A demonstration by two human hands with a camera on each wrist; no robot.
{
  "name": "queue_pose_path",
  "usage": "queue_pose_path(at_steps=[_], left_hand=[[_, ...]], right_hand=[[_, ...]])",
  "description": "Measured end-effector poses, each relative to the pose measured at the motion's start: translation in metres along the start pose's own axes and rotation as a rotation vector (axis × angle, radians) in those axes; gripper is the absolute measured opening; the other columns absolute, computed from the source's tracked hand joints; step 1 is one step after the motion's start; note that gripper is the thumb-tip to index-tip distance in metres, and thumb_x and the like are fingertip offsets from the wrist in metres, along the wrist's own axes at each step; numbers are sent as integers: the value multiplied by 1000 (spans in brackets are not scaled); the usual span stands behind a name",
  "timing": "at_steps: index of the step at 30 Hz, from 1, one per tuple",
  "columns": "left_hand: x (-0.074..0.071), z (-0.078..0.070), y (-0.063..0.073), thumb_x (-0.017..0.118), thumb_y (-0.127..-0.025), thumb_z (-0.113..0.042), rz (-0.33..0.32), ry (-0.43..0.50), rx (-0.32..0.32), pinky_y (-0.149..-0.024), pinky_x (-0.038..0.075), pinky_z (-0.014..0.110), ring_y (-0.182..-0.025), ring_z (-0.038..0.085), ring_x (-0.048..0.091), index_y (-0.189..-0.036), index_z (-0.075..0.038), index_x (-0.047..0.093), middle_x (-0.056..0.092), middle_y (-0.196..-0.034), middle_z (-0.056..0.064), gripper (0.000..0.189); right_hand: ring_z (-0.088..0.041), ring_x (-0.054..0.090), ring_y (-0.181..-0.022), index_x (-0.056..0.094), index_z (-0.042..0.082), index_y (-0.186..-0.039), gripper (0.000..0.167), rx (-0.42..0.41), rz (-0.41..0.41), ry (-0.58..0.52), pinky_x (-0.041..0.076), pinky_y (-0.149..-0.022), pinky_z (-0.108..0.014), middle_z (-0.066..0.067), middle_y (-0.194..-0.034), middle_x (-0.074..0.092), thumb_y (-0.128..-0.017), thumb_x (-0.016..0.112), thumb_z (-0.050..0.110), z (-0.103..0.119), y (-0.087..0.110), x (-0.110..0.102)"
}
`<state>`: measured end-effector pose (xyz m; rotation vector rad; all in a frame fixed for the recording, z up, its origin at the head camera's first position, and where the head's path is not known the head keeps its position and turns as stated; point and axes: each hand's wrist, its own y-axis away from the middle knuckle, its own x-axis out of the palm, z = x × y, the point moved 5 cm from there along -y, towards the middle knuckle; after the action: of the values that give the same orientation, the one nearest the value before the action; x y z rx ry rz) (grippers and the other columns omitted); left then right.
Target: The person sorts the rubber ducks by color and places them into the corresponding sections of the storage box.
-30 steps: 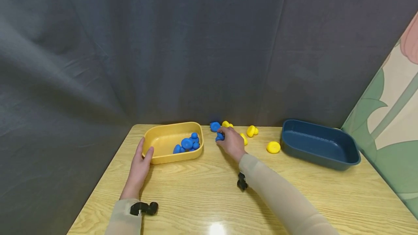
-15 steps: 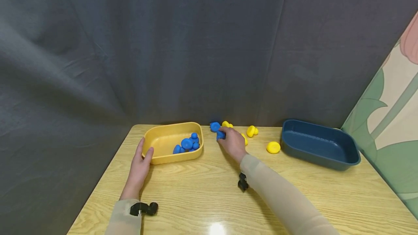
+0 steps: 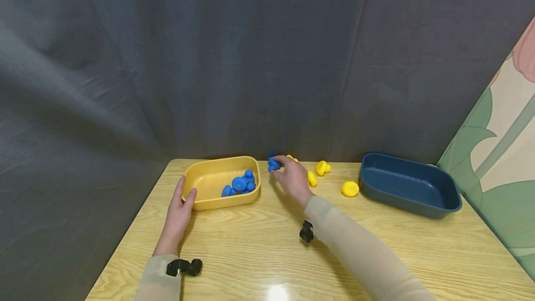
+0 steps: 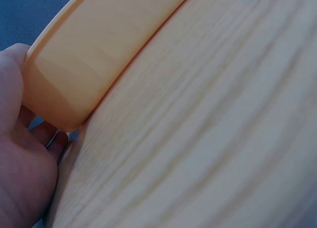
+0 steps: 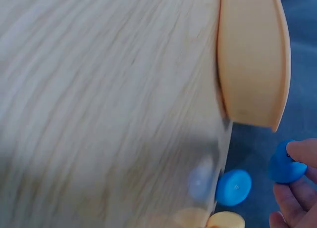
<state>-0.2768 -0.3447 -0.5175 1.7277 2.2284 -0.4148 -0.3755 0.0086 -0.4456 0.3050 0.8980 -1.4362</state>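
My left hand [image 3: 177, 210] holds the near left corner of a yellow tray [image 3: 221, 206], thumb on the front side and fingers along the end; in the left wrist view the fingers [image 4: 58, 145] come round the corner. Several small blue rounded pieces [image 3: 239, 184] lie at the tray's right end. Right of the tray, my right hand [image 3: 294, 180] pinches a blue knobbed piece [image 5: 286, 163] between thumb and fingers. A second blue piece [image 5: 234, 187] sits by the table's far edge in the right wrist view, with a yellow piece [image 5: 226, 220] close to it.
More yellow pieces [image 3: 322, 167] lie right of my right hand, including a flat round one [image 3: 349, 189] beside a dark blue tray [image 3: 411, 206]. A dark curtain [image 3: 267, 68] hangs behind the wooden table [image 3: 234, 250]. A flower-patterned panel [image 3: 501, 171] borders the right side.
My right hand has moved slightly left and back with the blue piece, which now overlaps the other blue one in the head view. The left hand and both trays stay put.
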Motion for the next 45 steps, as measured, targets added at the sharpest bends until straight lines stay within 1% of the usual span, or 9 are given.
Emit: queue_pose_path(at_steps=[7,13,17,21,28,31,34,38,45], left_hand=[[-2,-1,1,49,-115,-59,0,-5,-4,-136,9,58,-170,33,3,-180,-28,5,7,-185,6,85],[-1,-2,1,49,-115,-59,-4,3,-4,-136,9,57,-170,33,4,-180,-27,7,8,-185,7,84],[1,-2,0,49,-115,-58,-8,5,-19,-135,10,58,-170,35,5,-180,-28,7,8,-185,9,83],[1,-2,0,50,-116,-56,-8,9,-14,-135,10,58,-170,36,5,-180,-27,8,8,-185,10,82],[0,-4,1,52,-117,-51,-8,17,8,-135,11,58,-170,35,5,-180,-23,8,8,-185,10,82],[0,-4,1,52,-117,-51,-5,19,6,-135,11,58,-170,35,4,-180,-24,8,8,-185,10,82],[1,-3,1,52,-116,-51,-9,21,9,-135,11,59,-170,36,5,-180,-25,8,8,-185,10,82],[1,-2,1,51,-117,-52,-16,16,3,-135,11,59,-170,36,6,-180,-25,9,9,-185,9,81],[1,-2,0,50,-117,-51,-13,3,5,-136,10,58,-170,35,5,-180,-25,8,8,-185,8,80]], right_hand=[[-31,75,-115,76,8,-139,42,-19,-5,-67,60,-101,-49,-12,-132,77,-99,87,18,18,0,4],[-32,73,-117,74,9,-140,44,-42,0,-102,60,-102,-48,-12,-133,75,-99,87,16,31,-2,12],[-35,71,-121,72,9,-143,45,-54,31,-138,58,-107,-48,-12,-133,74,-100,85,14,38,-2,20],[-37,68,-126,70,9,-146,46,-39,75,-161,56,-110,-49,-12,-137,72,-102,83,13,43,-1,28],[-33,68,-123,70,11,-146,45,-51,93,-146,56,-110,-48,-10,-135,72,-102,83,15,49,-1,39],[-33,69,-121,71,10,-145,45,-68,90,-152,57,-109,-48,-10,-134,72,-102,83,14,52,0,42],[-36,69,-123,70,8,-145,44,-100,94,-160,57,-110,-49,-12,-135,71,-102,82,13,54,0,45],[-36,67,-128,67,8,-149,48,-125,110,-150,56,-111,-49,-13,-141,69,-104,82,16,56,1,47],[-34,63,-137,65,13,-153,51,-63,100,-116,52,-116,-50,-12,-152,63,-105,80,24,47,-3,41]])
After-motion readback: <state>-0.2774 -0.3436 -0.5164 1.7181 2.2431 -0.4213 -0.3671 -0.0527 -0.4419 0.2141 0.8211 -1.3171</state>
